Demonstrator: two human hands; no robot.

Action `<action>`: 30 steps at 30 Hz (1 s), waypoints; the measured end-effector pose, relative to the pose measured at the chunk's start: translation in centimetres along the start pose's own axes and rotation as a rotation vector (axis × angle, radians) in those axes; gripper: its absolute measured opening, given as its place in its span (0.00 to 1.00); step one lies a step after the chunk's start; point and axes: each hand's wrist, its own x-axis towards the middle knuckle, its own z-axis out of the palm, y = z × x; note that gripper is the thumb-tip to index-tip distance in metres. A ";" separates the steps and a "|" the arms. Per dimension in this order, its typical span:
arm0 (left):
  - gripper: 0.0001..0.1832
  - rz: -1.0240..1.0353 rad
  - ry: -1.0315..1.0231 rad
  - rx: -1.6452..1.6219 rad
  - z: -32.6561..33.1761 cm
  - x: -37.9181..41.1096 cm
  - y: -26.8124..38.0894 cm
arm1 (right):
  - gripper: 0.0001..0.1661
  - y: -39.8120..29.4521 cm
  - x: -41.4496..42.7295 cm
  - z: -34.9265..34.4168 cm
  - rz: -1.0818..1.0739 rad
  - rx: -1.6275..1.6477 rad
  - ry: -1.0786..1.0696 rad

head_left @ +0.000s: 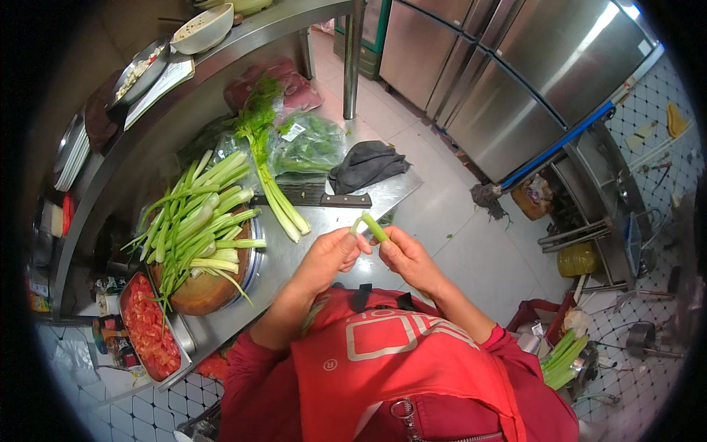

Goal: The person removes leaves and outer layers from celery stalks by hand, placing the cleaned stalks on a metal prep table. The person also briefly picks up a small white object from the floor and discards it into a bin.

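A short green celery stalk is gripped by my right hand, its cut end pointing up and away from me. My left hand pinches a thin pale-green strip that curves up beside the stalk's tip. Both hands are close together in front of my red apron. To the left, a heap of celery stalks covers much of a round wooden chopping board. A bunch of leafy celery lies beyond my left hand. Just past my fingers is a knife with a dark riveted handle.
A dark cloth and a plastic bag of greens lie on the steel table. A metal tray of chopped tomatoes stands at the left. A shelf above holds a white bowl. Steel refrigerator doors rise across the floor.
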 end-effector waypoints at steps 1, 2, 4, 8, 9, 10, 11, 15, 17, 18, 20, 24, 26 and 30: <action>0.15 0.072 0.085 0.129 0.1 0.0 -0.1 | 0.12 -0.4 0.3 0.0 -0.021 0.012 0.017; 0.14 0.144 0.171 0.258 0.5 0.0 -0.1 | 0.12 -1.0 0.4 0.1 -0.023 0.018 -0.002; 0.15 0.204 0.260 0.413 0.3 0.4 0.8 | 0.12 -1.8 0.5 0.1 -0.025 0.030 -0.035; 0.10 0.156 0.231 0.467 -0.1 -0.6 2.3 | 0.13 -1.4 0.4 0.2 -0.105 -0.226 -0.035; 0.10 0.123 0.227 0.578 -0.2 -0.8 2.5 | 0.14 -1.6 0.5 0.3 -0.101 -0.260 -0.037; 0.10 0.088 0.221 0.689 -0.4 -0.9 2.9 | 0.14 -1.5 0.5 0.4 -0.097 -0.295 -0.037; 0.11 0.054 0.213 0.801 -0.6 -0.9 2.9 | 0.14 -1.2 0.4 0.6 -0.074 -0.213 -0.044; 0.14 0.276 0.281 0.619 0.3 -0.6 1.0 | 0.13 -1.4 0.6 0.9 -0.006 0.134 -0.071; 0.14 0.451 0.301 0.782 0.5 -0.4 -0.2 | 0.13 -2.0 0.7 1.2 0.056 0.261 -0.073; 0.12 0.468 0.319 0.895 1.7 -0.5 0.8 | 0.13 -2.3 0.9 1.3 0.098 0.292 -0.064; 0.13 0.595 0.358 1.068 0.9 -0.2 0.7 | 0.14 -2.3 1.6 1.6 0.150 0.352 -0.068; 0.06 0.761 0.313 1.368 -0.4 0.0 2.3 | 0.15 -1.7 3.1 2.8 0.200 0.500 -0.045; 0.07 0.770 0.219 1.370 -0.6 0.1 1.1 | 0.16 -1.1 4.4 2.8 0.169 0.557 -0.013; 0.04 0.805 0.203 1.336 -0.5 0.6 0.7 | 0.18 0.1 6.8 1.1 0.216 0.617 0.092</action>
